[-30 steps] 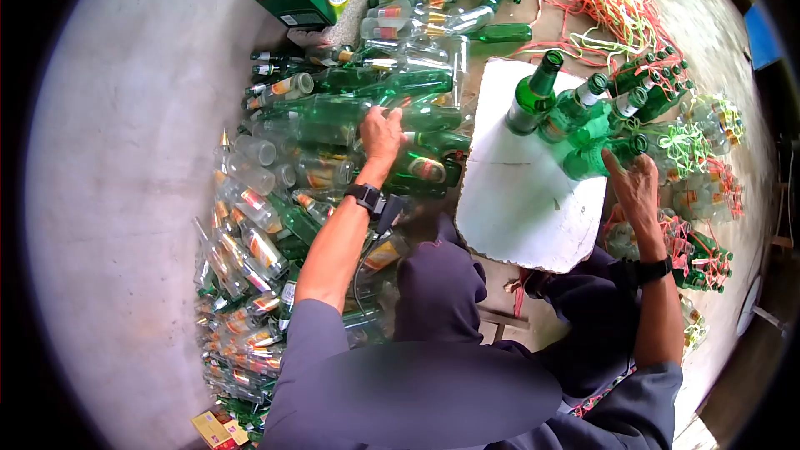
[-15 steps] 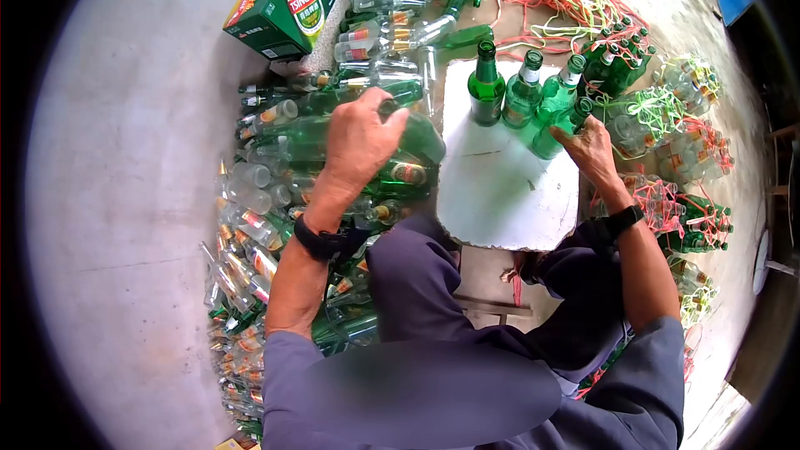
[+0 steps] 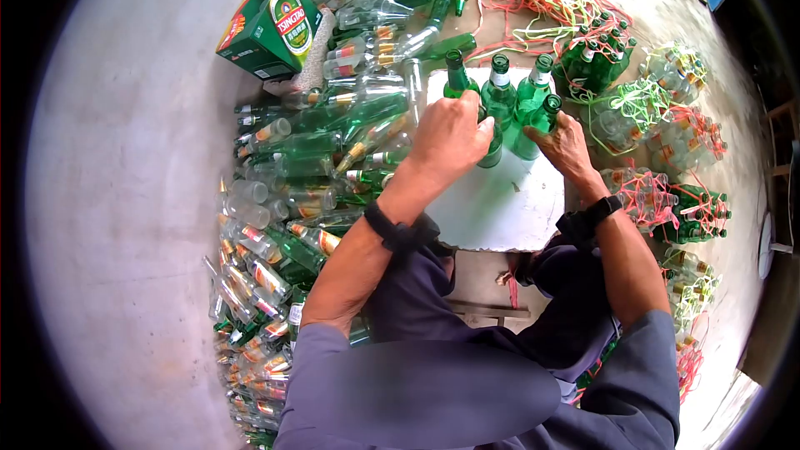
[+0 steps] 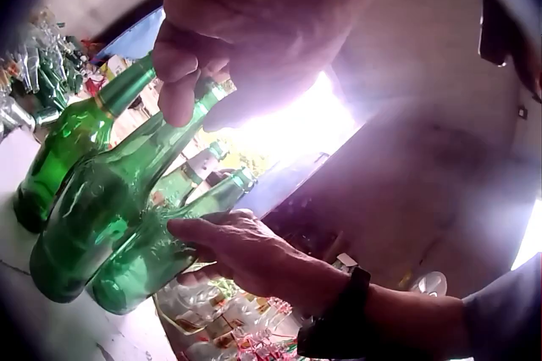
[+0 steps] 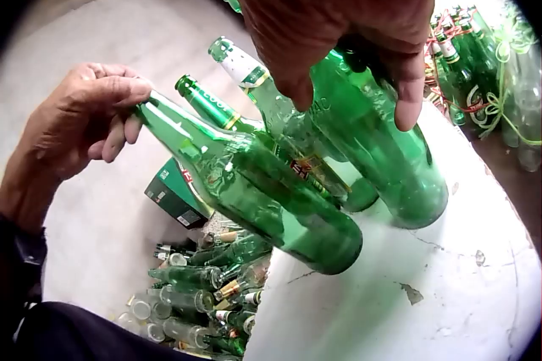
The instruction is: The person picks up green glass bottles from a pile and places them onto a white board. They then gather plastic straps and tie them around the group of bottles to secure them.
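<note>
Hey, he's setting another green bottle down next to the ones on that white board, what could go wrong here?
The left hand grips the green bottle by its neck and holds it tilted, so its base may strike the standing bottles and topple them. The right hand steadies only the nearest bottle; the others stand unsupported. The white board has little bare room, so a knocked bottle might roll off into the bottle pile and break.
</note>
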{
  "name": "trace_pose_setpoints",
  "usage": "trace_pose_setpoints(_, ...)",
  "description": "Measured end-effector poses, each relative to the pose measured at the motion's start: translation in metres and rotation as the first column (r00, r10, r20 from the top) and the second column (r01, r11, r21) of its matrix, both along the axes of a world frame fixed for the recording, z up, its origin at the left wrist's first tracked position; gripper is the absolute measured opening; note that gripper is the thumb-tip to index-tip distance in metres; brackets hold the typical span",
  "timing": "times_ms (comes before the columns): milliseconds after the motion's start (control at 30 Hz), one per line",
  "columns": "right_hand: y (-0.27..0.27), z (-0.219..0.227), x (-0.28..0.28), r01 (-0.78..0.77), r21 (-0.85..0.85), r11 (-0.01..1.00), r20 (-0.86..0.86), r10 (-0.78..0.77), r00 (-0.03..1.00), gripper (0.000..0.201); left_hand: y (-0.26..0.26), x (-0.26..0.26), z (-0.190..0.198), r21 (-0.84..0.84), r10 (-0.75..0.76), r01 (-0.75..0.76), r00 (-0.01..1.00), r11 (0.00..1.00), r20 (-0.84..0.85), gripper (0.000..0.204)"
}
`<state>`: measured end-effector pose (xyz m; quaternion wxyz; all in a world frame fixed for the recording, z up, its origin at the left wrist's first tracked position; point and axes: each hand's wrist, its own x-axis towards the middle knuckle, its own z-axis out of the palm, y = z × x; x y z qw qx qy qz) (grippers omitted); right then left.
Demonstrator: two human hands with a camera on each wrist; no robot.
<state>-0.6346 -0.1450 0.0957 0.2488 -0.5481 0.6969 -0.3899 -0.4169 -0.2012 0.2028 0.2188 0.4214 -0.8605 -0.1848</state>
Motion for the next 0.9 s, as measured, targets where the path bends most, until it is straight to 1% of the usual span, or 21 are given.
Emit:
trace_pose_setpoints(67,0.000,0.000,0.001,0.004,-0.015,1.000,-0.001,-0.004,1.000,0.035,-0.002,-0.011,-0.003,-0.019,-0.028,0.028,1.000,0.999,0.009,0.030)
trace_pose_setpoints(200,0.001,0.008,0.002,0.012,-0.009,1.000,0.018,-0.012,1.000,0.034,-0.005,-0.026,-0.014,-0.004,-0.015,0.015,1.000,1.000,0.027,0.030)
trace_pose_setpoints(267,0.000,0.005,0.001,0.011,0.010,1.000,-0.004,-0.011,1.000,0.035,-0.006,-0.031,-0.020,-0.040,-0.033,0.032,0.998,0.999,-0.045,0.030)
trace_pose_setpoints(300,0.001,0.005,0.001,0.011,0.015,1.000,-0.005,-0.011,1.000,0.035,-0.006,-0.032,-0.022,-0.036,-0.033,0.032,0.998,0.999,-0.046,0.030)
trace_pose_setpoints(367,0.001,0.009,0.001,0.014,0.030,0.999,-0.003,-0.014,1.000,0.037,-0.007,-0.034,-0.024,-0.038,-0.008,0.003,0.990,0.999,-0.140,0.029)
trace_pose_setpoints(400,0.001,0.011,0.002,0.015,0.030,0.999,-0.007,-0.015,1.000,0.037,-0.007,-0.035,-0.027,-0.039,-0.009,0.003,0.990,0.999,-0.144,0.029)
trace_pose_setpoints(467,0.002,0.015,0.004,0.057,0.079,0.995,-0.051,-0.054,0.997,0.039,-0.005,-0.036,-0.034,-0.042,0.049,-0.060,0.970,0.997,-0.238,0.030)
trace_pose_setpoints(500,0.001,0.012,0.003,0.057,0.079,0.995,-0.052,-0.053,0.997,0.039,-0.004,-0.035,-0.038,-0.043,0.049,-0.061,0.970,0.997,-0.239,0.030)
trace_pose_setpoints(567,-0.001,0.001,-0.001,0.014,0.038,0.999,-0.002,-0.014,1.000,0.040,-0.002,-0.031,-0.047,0.016,0.101,-0.100,0.972,0.995,-0.210,0.040)
trace_pose_setpoints(600,0.000,0.000,-0.001,0.013,0.037,0.999,-0.002,-0.013,1.000,0.040,0.001,-0.029,-0.053,0.016,0.102,-0.101,0.972,0.995,-0.211,0.040)
trace_pose_setpoints(667,0.001,-0.001,-0.002,-0.001,0.008,1.000,0.000,0.001,1.000,0.041,0.004,-0.025,-0.065,0.228,0.220,-0.183,0.964,0.956,-0.149,0.056)
trace_pose_setpoints(700,0.002,-0.004,-0.003,-0.004,0.006,1.000,-0.002,0.004,1.000,0.041,0.003,-0.022,-0.073,0.226,0.224,-0.186,0.963,0.956,-0.152,0.056)
trace_pose_setpoints(767,0.002,-0.008,-0.004,-0.018,-0.086,0.996,-0.041,0.015,0.999,0.041,-0.002,-0.014,-0.097,0.362,0.230,-0.185,0.969,0.914,-0.087,0.071)
trace_pose_setpoints(800,0.001,-0.004,-0.004,-0.021,-0.087,0.996,-0.042,0.017,0.999,0.041,-0.006,-0.011,-0.120,0.361,0.239,-0.172,0.960,0.916,-0.148,0.075)
trace_pose_setpoints(833,0.002,0.004,-0.005,-0.043,0.119,0.992,0.078,0.034,0.996,0.046,-0.010,-0.011,-0.131,0.362,0.241,-0.174,0.959,0.916,-0.150,0.075)
trace_pose_setpoints(867,0.002,0.008,-0.004,-0.088,0.316,0.945,0.198,0.025,0.980,0.051,-0.013,-0.010,-0.142,0.441,0.218,-0.101,0.950,0.892,-0.222,0.073)
trace_pose_setpoints(900,0.002,0.008,-0.002,-0.090,0.317,0.944,0.196,0.027,0.980,0.051,-0.015,-0.010,-0.151,0.512,0.201,-0.023,0.934,0.859,-0.295,0.070)
